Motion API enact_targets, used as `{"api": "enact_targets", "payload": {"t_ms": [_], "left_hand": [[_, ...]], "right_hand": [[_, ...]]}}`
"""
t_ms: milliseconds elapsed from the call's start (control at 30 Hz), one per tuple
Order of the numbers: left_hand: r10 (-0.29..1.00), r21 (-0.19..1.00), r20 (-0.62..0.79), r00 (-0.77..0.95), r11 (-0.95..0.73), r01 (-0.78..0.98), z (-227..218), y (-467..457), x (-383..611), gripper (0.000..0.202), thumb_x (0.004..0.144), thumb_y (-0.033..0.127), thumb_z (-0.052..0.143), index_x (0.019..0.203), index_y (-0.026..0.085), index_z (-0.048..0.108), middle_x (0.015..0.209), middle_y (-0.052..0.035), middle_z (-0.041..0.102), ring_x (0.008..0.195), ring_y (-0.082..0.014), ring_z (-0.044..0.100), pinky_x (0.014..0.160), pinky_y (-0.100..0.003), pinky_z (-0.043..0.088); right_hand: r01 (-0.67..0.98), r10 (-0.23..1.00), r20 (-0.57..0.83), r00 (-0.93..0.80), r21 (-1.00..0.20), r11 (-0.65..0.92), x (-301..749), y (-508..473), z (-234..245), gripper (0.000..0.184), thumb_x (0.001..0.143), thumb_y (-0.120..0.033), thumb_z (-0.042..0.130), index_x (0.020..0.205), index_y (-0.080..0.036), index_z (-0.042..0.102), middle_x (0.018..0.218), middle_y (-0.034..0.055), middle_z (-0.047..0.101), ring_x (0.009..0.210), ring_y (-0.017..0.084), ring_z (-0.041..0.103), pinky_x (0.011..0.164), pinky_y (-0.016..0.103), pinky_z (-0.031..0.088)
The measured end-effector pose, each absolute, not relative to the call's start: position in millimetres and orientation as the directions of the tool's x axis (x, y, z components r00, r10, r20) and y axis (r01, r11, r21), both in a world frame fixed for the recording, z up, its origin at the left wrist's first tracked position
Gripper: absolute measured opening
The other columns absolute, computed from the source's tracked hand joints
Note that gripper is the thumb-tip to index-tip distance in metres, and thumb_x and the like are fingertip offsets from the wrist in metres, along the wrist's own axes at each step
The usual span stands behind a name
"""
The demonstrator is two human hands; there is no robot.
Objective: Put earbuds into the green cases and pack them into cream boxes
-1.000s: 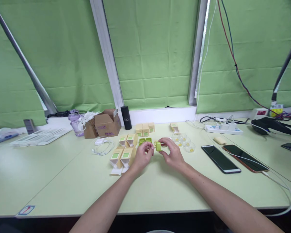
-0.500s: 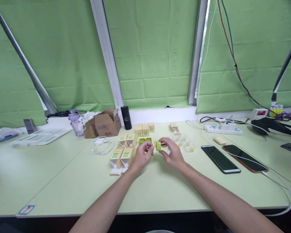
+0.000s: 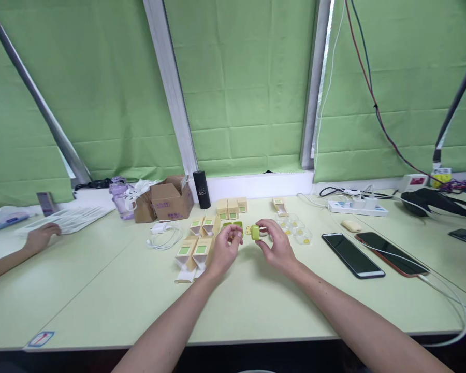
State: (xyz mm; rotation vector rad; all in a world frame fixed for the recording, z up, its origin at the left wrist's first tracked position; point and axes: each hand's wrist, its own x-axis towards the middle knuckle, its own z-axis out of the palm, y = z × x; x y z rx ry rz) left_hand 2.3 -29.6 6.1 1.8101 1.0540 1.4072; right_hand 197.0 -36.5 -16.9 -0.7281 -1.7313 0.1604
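Between the thumb and fingers of my right hand (image 3: 275, 243) is a small green case (image 3: 255, 232), held just above the table. A small yellow looped piece (image 3: 248, 230) shows at its left side; whether it is joined to the case I cannot tell. My left hand (image 3: 227, 249) is just left of it, fingers curled and thumb near the fingertips; anything in them is too small to make out. Partly hidden behind that hand are more green cases (image 3: 237, 225). Beside my left wrist, small cardboard boxes (image 3: 203, 246) with green labels stand with their flaps open.
Clear plastic cups (image 3: 303, 237) with yellow bits lie right of my hands. Several boxes (image 3: 233, 207) stand behind. Two phones (image 3: 353, 255) lie right, near a power strip (image 3: 358, 207). A carton (image 3: 172, 198) stands back left. Another person's hand (image 3: 42, 237) rests far left by a white tray (image 3: 75, 220).
My left hand has drawn slightly left, away from the green case, which stays in my right hand. Another person's hand and forearm have come in at the far left.
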Motion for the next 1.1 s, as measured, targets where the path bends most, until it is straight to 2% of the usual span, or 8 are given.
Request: {"api": "enact_targets", "payload": {"t_ms": [133, 233, 333, 467, 767, 1100], "left_hand": [[0.772, 0.698, 0.628, 0.093, -0.612, 0.372, 6, -32, 0, 0.019, 0.095, 0.028, 0.061, 0.111, 0.020, 0.066, 0.110, -0.0093, 0.065, 0.103, -0.0225, 0.065, 0.093, -0.039, 0.052], [0.688, 0.569, 0.705, 0.171, -0.693, 0.442, 7, -37, 1, 0.028, 0.093, 0.023, 0.065, 0.122, 0.023, 0.065, 0.122, -0.0099, 0.064, 0.128, -0.0275, 0.054, 0.109, -0.047, 0.047], [0.644, 0.486, 0.720, 0.258, -0.733, 0.476, 7, -40, 3, 0.046, 0.092, 0.021, 0.069, 0.136, 0.027, 0.058, 0.137, -0.0085, 0.062, 0.139, -0.0293, 0.042, 0.117, -0.052, 0.041], [0.635, 0.459, 0.710, 0.306, -0.746, 0.482, 2, -38, 3, 0.051, 0.092, 0.020, 0.069, 0.141, 0.028, 0.056, 0.143, -0.0079, 0.060, 0.141, -0.0298, 0.038, 0.120, -0.053, 0.039], [0.606, 0.423, 0.733, 0.309, -0.762, 0.490, 3, -36, 2, 0.042, 0.094, 0.021, 0.070, 0.135, 0.027, 0.063, 0.132, -0.0085, 0.067, 0.135, -0.0302, 0.044, 0.115, -0.054, 0.043], [0.595, 0.426, 0.752, 0.283, -0.767, 0.481, 3, -35, 2, 0.041, 0.093, 0.020, 0.069, 0.133, 0.028, 0.066, 0.128, -0.0087, 0.068, 0.135, -0.0307, 0.047, 0.113, -0.056, 0.046]], "right_hand": [[0.426, 0.539, 0.833, -0.124, -0.446, 0.787, 199, -38, -15, 0.055, 0.086, -0.007, 0.060, 0.137, -0.027, 0.055, 0.129, 0.0127, 0.057, 0.119, 0.030, 0.061, 0.096, 0.050, 0.061], [0.451, 0.507, 0.849, -0.152, -0.397, 0.800, 199, -40, -14, 0.058, 0.088, -0.007, 0.058, 0.142, -0.028, 0.053, 0.129, 0.0131, 0.056, 0.120, 0.030, 0.061, 0.098, 0.051, 0.060], [0.458, 0.482, 0.857, -0.183, -0.360, 0.813, 198, -39, -14, 0.059, 0.090, -0.007, 0.058, 0.145, -0.028, 0.049, 0.131, 0.0138, 0.058, 0.121, 0.031, 0.061, 0.097, 0.052, 0.061], [0.449, 0.450, 0.869, -0.206, -0.325, 0.833, 198, -38, -14, 0.053, 0.092, -0.009, 0.058, 0.141, -0.026, 0.047, 0.128, 0.0143, 0.063, 0.117, 0.030, 0.064, 0.088, 0.048, 0.064], [0.536, 0.351, 0.880, -0.319, -0.138, 0.833, 200, -42, -8, 0.034, 0.097, -0.012, 0.055, 0.130, -0.023, 0.054, 0.128, 0.0164, 0.066, 0.120, 0.030, 0.066, 0.096, 0.049, 0.062], [0.587, 0.321, 0.880, -0.351, -0.060, 0.808, 199, -42, -7, 0.026, 0.098, -0.010, 0.053, 0.121, -0.021, 0.060, 0.127, 0.0176, 0.065, 0.109, 0.028, 0.068, 0.086, 0.044, 0.062]]}}
